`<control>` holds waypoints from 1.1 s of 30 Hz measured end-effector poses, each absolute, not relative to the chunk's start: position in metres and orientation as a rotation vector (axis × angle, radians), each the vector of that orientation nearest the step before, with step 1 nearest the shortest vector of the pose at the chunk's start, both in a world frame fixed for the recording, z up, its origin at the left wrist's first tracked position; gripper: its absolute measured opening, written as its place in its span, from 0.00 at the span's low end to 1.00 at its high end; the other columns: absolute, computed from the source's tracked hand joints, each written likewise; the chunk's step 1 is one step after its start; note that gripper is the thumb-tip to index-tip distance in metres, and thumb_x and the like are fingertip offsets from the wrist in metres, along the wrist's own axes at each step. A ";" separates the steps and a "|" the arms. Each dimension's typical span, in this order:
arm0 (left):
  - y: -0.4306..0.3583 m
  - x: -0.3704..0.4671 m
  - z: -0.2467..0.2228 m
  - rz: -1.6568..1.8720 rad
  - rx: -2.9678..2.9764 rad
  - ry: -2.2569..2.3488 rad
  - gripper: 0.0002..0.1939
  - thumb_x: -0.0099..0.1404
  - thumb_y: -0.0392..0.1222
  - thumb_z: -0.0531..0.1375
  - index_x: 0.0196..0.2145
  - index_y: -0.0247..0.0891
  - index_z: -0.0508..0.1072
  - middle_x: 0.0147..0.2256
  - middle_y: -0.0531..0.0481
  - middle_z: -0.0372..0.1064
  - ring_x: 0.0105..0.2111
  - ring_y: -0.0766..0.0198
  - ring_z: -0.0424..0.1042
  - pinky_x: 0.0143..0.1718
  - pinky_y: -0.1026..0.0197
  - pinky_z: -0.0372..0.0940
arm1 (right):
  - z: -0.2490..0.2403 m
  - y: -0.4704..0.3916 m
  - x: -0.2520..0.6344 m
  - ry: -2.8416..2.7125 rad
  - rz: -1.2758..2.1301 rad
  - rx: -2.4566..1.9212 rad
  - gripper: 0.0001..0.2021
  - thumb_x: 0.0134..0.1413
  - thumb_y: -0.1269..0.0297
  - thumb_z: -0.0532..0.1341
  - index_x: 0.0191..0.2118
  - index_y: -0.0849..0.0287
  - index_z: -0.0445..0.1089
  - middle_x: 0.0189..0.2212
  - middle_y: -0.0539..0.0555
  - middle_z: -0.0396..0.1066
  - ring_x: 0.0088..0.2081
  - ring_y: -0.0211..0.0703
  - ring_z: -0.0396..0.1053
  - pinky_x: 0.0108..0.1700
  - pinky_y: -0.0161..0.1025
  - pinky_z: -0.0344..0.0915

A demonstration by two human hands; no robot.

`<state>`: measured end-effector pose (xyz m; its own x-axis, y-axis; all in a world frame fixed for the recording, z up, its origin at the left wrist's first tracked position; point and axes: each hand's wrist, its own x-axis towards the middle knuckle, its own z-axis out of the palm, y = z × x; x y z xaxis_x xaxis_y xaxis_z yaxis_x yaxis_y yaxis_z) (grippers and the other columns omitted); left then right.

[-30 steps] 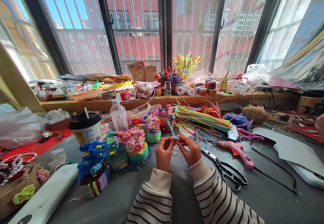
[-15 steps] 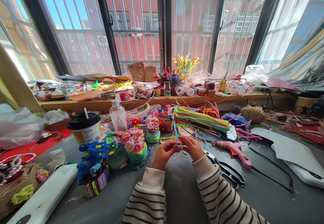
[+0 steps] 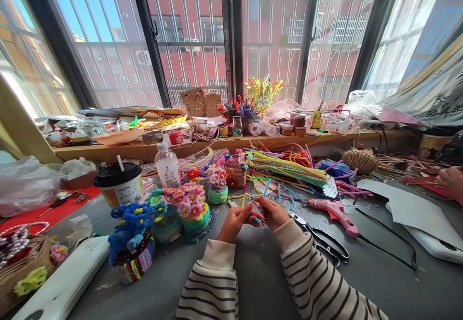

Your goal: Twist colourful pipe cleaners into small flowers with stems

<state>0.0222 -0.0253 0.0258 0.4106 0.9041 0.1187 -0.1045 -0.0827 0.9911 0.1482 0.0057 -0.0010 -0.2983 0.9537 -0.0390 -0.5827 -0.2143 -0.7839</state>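
Observation:
Over the grey table my two hands meet on a light blue pipe cleaner point(image 3: 266, 187), whose free end sticks up above the fingers. My left hand point(image 3: 235, 221) is closed with its fingertips pinching the lower part. My right hand point(image 3: 274, 212) pinches the same pipe cleaner just beside it. Close to my right hand lie black-handled pliers point(image 3: 327, 243) and a pink glue gun point(image 3: 338, 214). To the left stand small pots of pipe-cleaner flowers: pink ones point(image 3: 191, 199), blue ones point(image 3: 130, 221) and a smaller pink and purple pot point(image 3: 217, 180).
Behind my hands lies a bundle of coloured pipe cleaners point(image 3: 292, 169). A lidded drink cup point(image 3: 121, 185) and a plastic bottle point(image 3: 168, 166) stand at the left. White paper point(image 3: 408, 204) and a twine ball point(image 3: 360, 161) are at the right. Another person's hand point(image 3: 452, 182) shows at the right edge.
The pipe cleaner's free end has tilted and now leans right, with less of it showing above my fingers. Another person's hand has come into view at the right edge.

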 end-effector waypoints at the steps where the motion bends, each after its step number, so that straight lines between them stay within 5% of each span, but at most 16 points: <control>1: -0.025 0.023 0.026 1.001 1.375 0.781 0.19 0.55 0.49 0.48 0.23 0.37 0.75 0.19 0.45 0.69 0.22 0.63 0.67 0.27 0.63 0.60 | -0.001 0.006 0.149 -0.780 1.755 -0.664 0.15 0.23 0.57 0.66 0.22 0.62 0.70 0.12 0.44 0.63 0.12 0.27 0.56 0.13 0.28 0.52; 18: -0.021 0.020 0.022 1.174 1.184 0.880 0.28 0.55 0.53 0.43 0.13 0.32 0.70 0.13 0.46 0.65 0.13 0.68 0.62 0.18 0.65 0.57 | 0.006 0.014 0.170 -0.432 1.621 -0.715 0.11 0.21 0.68 0.68 0.19 0.64 0.70 0.14 0.47 0.68 0.13 0.23 0.59 0.14 0.19 0.59; 33: -0.017 0.012 0.016 1.417 1.077 0.956 0.25 0.55 0.52 0.46 0.15 0.32 0.71 0.16 0.45 0.67 0.17 0.65 0.64 0.21 0.65 0.58 | 0.007 0.022 0.197 -0.476 1.287 -0.804 0.11 0.23 0.61 0.67 0.19 0.61 0.69 0.13 0.45 0.64 0.14 0.26 0.57 0.14 0.26 0.56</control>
<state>0.0122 -0.0170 0.0158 -0.0268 0.9936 0.1101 -0.2700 -0.1132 0.9562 0.1971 0.0220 0.0069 0.2409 0.9634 -0.1175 -0.6549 0.0720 -0.7523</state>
